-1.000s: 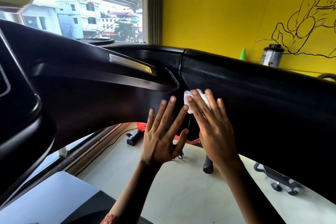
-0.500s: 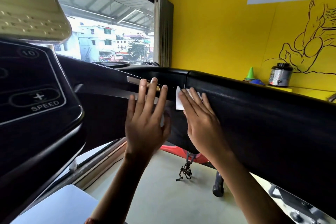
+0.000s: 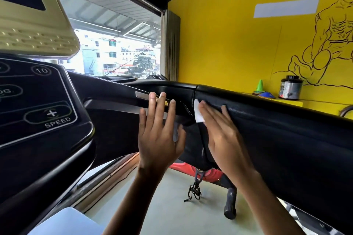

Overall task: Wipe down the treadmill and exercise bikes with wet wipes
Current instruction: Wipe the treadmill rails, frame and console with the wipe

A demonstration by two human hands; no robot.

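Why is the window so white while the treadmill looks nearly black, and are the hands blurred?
Head view: daylight blows out the window, so the black treadmill rail stays dim; the wide lens bows edges near the borders; the left hand, right hand and wipe look slightly soft, probably from motion.

Up on the yellow ledge [image 3: 290, 103] along the wall we've got a green cone [image 3: 260, 86] standing upright, a blue disc [image 3: 266, 95] lying flat just beside it, and a dark tub [image 3: 290, 87] (label too small to read) at the right. Down on the pale floor [image 3: 152, 212]: a red piece [image 3: 183, 168], a tangle of black clips [image 3: 193, 192], and a black roller [image 3: 230, 206] close by
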